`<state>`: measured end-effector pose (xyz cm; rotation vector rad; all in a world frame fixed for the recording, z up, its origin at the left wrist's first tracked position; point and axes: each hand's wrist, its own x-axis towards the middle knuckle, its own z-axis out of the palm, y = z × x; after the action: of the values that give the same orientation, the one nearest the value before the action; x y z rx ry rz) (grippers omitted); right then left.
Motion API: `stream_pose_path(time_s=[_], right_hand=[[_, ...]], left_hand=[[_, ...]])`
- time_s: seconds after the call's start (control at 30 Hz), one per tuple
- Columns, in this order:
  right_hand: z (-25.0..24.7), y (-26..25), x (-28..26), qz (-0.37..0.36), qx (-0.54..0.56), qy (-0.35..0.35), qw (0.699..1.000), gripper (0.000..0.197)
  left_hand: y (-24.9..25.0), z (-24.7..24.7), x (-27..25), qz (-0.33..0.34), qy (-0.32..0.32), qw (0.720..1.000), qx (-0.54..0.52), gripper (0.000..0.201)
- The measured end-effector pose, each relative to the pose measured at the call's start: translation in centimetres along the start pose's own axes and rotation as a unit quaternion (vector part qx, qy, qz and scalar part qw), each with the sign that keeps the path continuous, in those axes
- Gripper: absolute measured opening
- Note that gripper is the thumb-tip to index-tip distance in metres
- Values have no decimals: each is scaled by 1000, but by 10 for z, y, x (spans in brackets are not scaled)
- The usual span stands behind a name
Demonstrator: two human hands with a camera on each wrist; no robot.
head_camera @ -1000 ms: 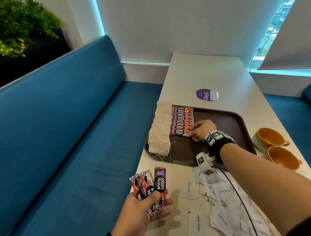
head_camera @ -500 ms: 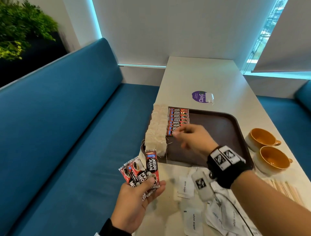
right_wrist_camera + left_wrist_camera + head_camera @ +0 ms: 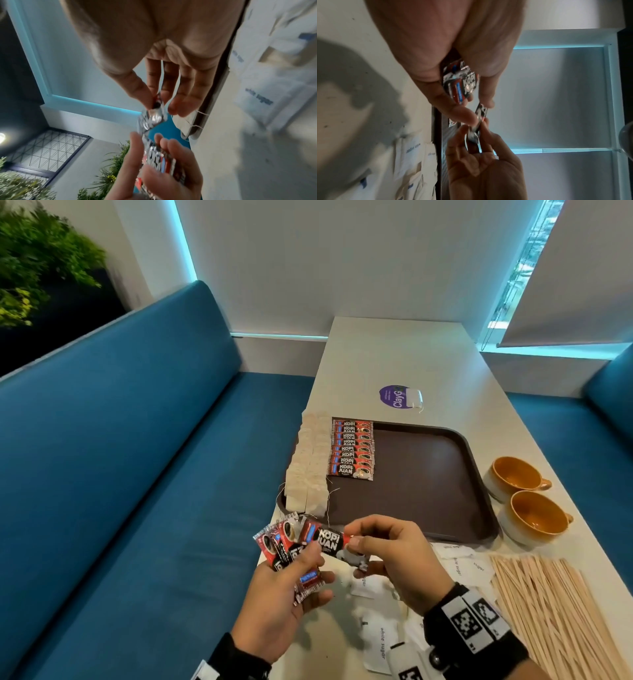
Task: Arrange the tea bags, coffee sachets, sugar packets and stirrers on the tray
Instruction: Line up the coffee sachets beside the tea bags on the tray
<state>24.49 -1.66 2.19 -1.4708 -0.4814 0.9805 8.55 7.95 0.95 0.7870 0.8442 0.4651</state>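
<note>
A brown tray [image 3: 428, 491] lies on the white table [image 3: 411, 361]. Along its left edge runs a row of tea bags [image 3: 308, 463], and beside them a row of red coffee sachets [image 3: 352, 450]. In front of the tray my left hand [image 3: 318, 570] grips a fan of several coffee sachets [image 3: 284, 542]. My right hand [image 3: 352, 537] pinches the end of one sachet [image 3: 327, 539] of that fan between thumb and forefinger. The left thumb still lies over this sachet [image 3: 481, 112]. White sugar packets [image 3: 376, 642] and wooden stirrers [image 3: 555, 611] lie loose on the table near me.
Two orange cups [image 3: 513, 477] [image 3: 534, 518] stand right of the tray. A purple sticker [image 3: 394, 396] with a single tea bag [image 3: 415, 398] is beyond it. A blue bench [image 3: 137, 474] runs along the table's left edge. The tray's right part is bare.
My right hand left the sachet row on the tray, came back toward me and took hold of one sachet in the left hand's fan. The left hand rose slightly.
</note>
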Motion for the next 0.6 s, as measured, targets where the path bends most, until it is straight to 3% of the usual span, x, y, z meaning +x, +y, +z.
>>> stream_pose_path(time_s=[0.13, 0.3, 0.5, 0.6], right_hand=[[-9, -10, 1, -17, -61, -26, 998, 11], [-22, -18, 18, -13, -16, -48, 999, 24], [-58, -27, 96, -23, -30, 106, 994, 19], [-72, -20, 132, 11, -121, 135, 983, 16]], left_hand=[[4, -2, 2, 18, 21, 1000, -8, 24], [3, -2, 4, 37, 31, 999, -16, 21], [2, -14, 8, -13, 23, 996, -84, 25], [0, -19, 9, -21, 25, 997, -72, 34]])
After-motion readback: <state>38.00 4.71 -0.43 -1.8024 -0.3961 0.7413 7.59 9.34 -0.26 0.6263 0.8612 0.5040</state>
